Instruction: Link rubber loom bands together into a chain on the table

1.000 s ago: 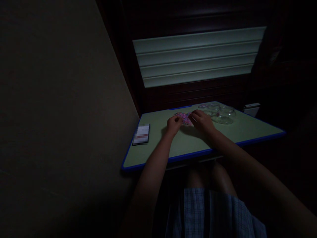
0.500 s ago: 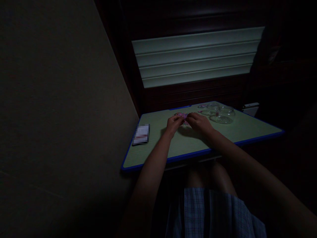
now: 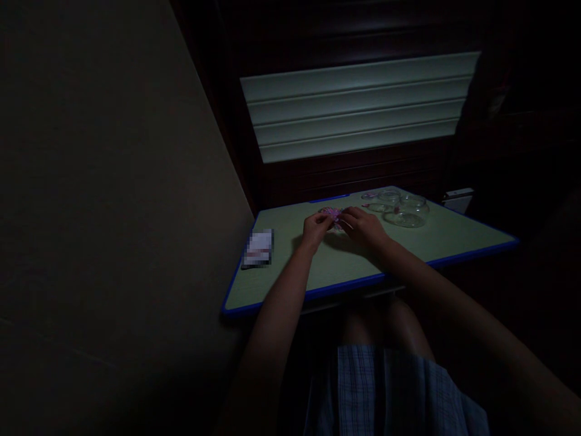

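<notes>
Over the pale table [image 3: 345, 260] with a blue edge, my two hands meet at a small pink-purple thing [image 3: 333, 213]; the dim light hides its exact kind. My left hand [image 3: 316, 229] is closed on its left side, fingertips pinched together. From the right, my right hand [image 3: 362, 224] pinches at the same thing, with its fingers bent down. Part of the pink-purple thing is covered by the fingers. Right of my right hand stand clear round containers [image 3: 411, 212], with small pinkish pieces near them.
A blurred white packet-like item [image 3: 258, 247] lies at the table's left end. A wall [image 3: 136, 181] rises close on the left. Behind the table is a dark wooden panel with pale slats [image 3: 363, 109]. A white object [image 3: 458, 198] stands beyond the right back edge.
Both hands stay at the pink-purple thing, with slight finger movement. A little more of it shows between the fingers. The view has shifted slightly.
</notes>
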The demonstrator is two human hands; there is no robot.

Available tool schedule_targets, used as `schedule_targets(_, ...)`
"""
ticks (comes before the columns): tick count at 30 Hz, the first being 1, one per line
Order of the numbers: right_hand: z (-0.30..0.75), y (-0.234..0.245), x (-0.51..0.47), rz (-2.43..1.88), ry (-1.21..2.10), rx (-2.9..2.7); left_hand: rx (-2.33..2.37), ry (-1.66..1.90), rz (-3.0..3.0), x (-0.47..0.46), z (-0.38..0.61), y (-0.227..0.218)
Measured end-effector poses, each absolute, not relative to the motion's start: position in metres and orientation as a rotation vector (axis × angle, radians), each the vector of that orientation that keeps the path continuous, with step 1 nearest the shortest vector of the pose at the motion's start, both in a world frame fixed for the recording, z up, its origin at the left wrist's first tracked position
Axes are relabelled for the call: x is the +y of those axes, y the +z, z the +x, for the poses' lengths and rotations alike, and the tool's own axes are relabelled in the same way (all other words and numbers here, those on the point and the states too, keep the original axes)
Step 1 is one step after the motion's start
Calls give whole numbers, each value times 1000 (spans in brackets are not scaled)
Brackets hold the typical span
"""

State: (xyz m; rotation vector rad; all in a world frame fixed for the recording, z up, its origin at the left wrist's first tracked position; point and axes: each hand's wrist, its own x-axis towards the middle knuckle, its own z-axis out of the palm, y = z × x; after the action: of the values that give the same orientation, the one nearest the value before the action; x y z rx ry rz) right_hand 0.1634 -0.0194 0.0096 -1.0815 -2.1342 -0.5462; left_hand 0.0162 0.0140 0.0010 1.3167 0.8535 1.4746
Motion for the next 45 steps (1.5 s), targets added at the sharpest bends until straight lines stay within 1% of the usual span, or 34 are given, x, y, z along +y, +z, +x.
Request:
schedule_targets(5,170,3,-4,-1104,-138,-1915,955,1484,1372,14,15,1)
schedule_targets(10,172,-3,7,-1040,381,-1912,970,1452,1437,17,15,-2)
schedule_targets(13,170,0,5,-988,601,-1885,962,1406,1498,20,14,-5)
schedule_targets(19,171,9,-2,-967,820,-1740,951,1393,1554,27,15,-13)
schedule_targets(25,177,5,3,-959,976,-1739,979,1390,1597,27,14,-13)
schedule_targets(31,177,1,5,-1001,969,-1709,977,1378,1602,24,15,-11)
schedule_targets(37,175,-2,9,-998,831,-1720,1002,1388,1581,20,14,-9)
schedule_targets(40,174,-5,12,-973,647,-1784,1018,1385,1560,18,15,-8)
schedule_targets(45,173,-2,4,-1011,206,-1909,1026,1395,1546,16,16,-5)
